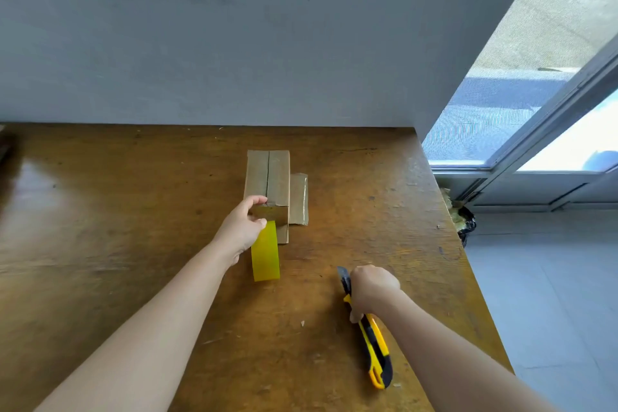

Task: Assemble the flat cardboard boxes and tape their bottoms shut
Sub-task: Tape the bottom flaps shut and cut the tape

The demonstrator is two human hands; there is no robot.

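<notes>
Brown rectangular cardboard box (267,177) lies at mid-depth on a worn, scratched brown wooden table (133,211), its long side running away from the viewer.

Head view, surroundings: a plain grey wall (234,43) stands behind the box at the table's far edge. Right of the box, past the table edge, are a sliding glass window (501,104), a pale tiled floor (551,278) and a black bag of scraps (466,227) against the table's side.

Condition of the box: top flaps meet along a centre seam. A lower cardboard piece (298,199) with glossy clear tape touches its right side; whether it belongs to the box cannot be told. A translucent yellow tape strip (266,254) runs from the box's near end toward the viewer.

Hands: left hand (242,227) grips the box's near end, thumb on top, a finger pressing the strip's upper end. Right hand (373,288), near and to the right of the box, is curled round a yellow-and-black utility knife (378,348), blade out, pointing away from the viewer.
</notes>
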